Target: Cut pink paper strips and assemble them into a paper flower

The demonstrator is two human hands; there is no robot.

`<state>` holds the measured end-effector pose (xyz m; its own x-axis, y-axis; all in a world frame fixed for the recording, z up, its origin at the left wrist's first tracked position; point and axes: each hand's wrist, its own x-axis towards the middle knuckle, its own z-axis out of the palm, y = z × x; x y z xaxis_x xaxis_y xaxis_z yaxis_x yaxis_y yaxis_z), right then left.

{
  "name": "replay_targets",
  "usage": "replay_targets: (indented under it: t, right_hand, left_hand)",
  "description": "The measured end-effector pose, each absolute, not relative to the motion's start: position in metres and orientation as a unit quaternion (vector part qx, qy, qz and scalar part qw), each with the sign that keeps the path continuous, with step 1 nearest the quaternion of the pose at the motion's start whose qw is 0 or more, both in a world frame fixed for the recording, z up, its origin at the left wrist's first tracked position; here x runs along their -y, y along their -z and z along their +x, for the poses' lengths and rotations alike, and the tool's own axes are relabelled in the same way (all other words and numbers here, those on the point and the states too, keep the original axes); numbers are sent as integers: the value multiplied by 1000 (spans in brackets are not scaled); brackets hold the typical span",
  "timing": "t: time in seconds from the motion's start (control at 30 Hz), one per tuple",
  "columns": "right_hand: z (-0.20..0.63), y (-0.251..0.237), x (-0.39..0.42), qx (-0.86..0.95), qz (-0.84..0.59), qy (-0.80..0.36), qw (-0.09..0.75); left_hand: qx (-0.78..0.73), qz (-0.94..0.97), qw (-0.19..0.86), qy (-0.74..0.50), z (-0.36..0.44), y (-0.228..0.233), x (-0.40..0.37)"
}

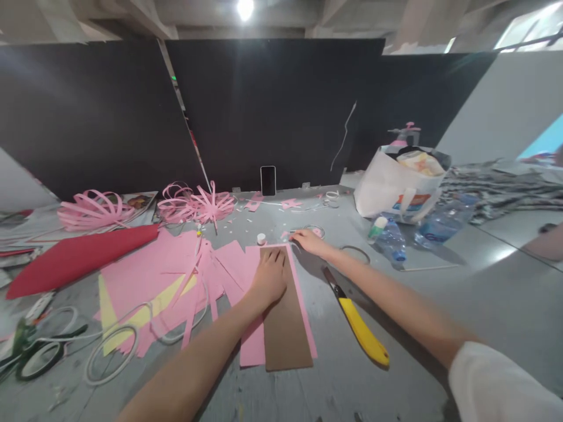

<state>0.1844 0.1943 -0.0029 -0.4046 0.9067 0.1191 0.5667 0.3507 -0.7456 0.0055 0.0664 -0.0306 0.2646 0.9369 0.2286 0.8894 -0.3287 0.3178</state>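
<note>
My left hand [270,275] lies on a brown cardboard strip [288,331], its fingers spread slightly and pressing near the strip's far end. Under the cardboard is pink paper [253,346], showing along both sides. My right hand [308,241] is closed in a pinch just past the paper's far right corner; what sits between its fingertips is too small to make out. A small white cap [261,239] stands beyond the paper's far edge. Right of the cardboard, a yellow-handled knife [363,333] rests on the grey table [334,381].
Pink sheets [149,264], a red folded piece [83,261] and scissors [41,354] with white cord [109,375] lie left. Pink paper-strip balls [94,210] and a phone [268,180] are at the back. A white bag [387,181] and plastic bottles [391,237] stand right.
</note>
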Motion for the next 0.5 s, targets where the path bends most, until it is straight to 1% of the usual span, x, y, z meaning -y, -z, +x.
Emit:
replay_targets:
  t: [0.2, 0.5]
  right_hand:
    - [181, 26, -208, 786, -479, -284, 269]
    - [180, 36, -215, 802, -480, -245, 257]
  left_hand:
    - [-565, 795, 52, -213, 3, 34, -67]
    - [-559, 801, 43, -211, 1, 35, -69]
